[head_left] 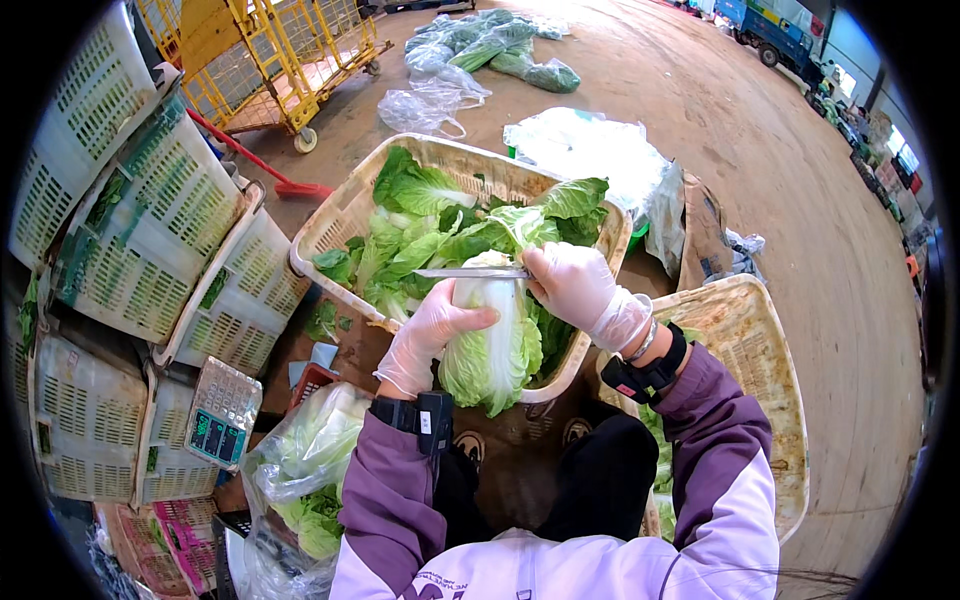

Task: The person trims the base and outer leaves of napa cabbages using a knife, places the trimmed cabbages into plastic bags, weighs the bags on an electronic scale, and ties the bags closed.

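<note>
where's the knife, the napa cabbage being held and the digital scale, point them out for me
Knife point(460, 273): head view, middle of the blade.
Napa cabbage point(492, 335): head view, middle of its side.
Digital scale point(223, 410): head view, middle of its panel.

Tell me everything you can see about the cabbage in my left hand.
The cabbage is an elongated head with a broad white rib and crinkled green leaves. It is over the crate, stem end away from you, leafy end toward you. Your gloved left hand grips its left side, thumb on top; the knife in your right hand lies across its stem end.
</note>
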A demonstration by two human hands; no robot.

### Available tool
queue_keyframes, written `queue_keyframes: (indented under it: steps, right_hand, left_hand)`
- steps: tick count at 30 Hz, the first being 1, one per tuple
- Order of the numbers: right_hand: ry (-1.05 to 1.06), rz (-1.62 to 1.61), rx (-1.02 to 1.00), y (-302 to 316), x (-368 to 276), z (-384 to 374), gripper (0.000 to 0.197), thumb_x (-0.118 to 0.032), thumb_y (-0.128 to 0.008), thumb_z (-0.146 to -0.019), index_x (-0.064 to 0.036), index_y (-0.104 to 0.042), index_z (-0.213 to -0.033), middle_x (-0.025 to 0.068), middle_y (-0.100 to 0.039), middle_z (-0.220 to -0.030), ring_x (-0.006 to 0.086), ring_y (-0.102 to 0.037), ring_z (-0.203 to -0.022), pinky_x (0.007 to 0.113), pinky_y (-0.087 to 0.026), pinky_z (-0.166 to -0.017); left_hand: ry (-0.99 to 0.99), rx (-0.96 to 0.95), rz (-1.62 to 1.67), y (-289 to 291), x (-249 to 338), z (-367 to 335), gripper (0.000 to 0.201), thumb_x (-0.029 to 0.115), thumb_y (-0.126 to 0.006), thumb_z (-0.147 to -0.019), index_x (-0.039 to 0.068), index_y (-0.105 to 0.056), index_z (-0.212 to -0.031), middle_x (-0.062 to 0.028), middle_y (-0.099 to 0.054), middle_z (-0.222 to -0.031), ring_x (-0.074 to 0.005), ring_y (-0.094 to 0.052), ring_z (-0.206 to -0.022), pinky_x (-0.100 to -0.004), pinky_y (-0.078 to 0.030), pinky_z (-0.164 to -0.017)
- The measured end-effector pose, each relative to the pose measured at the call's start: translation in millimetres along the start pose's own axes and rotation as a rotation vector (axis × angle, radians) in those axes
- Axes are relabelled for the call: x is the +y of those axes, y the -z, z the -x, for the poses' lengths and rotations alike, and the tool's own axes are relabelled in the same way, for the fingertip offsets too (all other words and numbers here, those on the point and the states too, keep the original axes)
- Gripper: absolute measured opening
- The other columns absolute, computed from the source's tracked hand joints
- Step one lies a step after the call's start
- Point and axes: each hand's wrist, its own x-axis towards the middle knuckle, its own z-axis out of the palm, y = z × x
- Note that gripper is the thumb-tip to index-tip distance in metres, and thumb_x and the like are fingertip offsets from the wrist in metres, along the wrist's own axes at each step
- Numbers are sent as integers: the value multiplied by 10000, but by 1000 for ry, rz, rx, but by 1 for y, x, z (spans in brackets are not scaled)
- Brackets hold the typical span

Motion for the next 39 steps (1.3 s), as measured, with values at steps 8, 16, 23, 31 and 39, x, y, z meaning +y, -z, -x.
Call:
queue_keyframes:
  steps: [8,16,23,31,39]
  right_hand:
    - [37,136,58,-9,4,4,96,-135,-573,-762,-104,-483,-766,35,-479,-601,183,-553,-525,306,-435,-435]
    - [-470,202,-497,-22,73,71,58,-85,-507,-792,-58,-556,-776,141,-636,-700,308,-654,-665,403,-517,-565]
    - [-718,-209,-181,1,21,9,207,-171,-508,-807,-37,-576,-949,200,-621,-749,345,-631,-722,418,-501,-626]
    - [-1010,-1321,130,38,-30,2,217,-197,-532,-908,-36,-533,-1054,-3,-495,-623,86,-479,-491,222,-379,-432]
    - [-1054,-1383,-107,59,-82,25,172,-235,-580,-873,-81,-549,-945,-17,-479,-599,56,-410,-423,202,-312,-375]
  left_hand:
    - [1,105,-182,2,-2,2,656,201,-793,-655,17,-501,-1213,-36,-595,-1061,-135,-569,-932,-295,-460,-838]
    - [-84,129,-352,-2,14,14,705,178,-829,-577,0,-518,-1185,-51,-608,-1052,-119,-571,-931,-288,-469,-833]
    - [-349,369,-499,-16,10,21,716,162,-829,-590,-2,-496,-1203,-65,-613,-1044,-134,-587,-925,-289,-483,-822]
    - [-715,173,646,9,13,36,705,521,-606,-787,14,-438,-1247,-148,-514,-1218,-240,-508,-1101,-391,-401,-964]
    - [-684,-131,1188,24,-21,122,600,439,-612,-805,53,-476,-1244,-120,-521,-1236,-248,-484,-1131,-399,-373,-977]
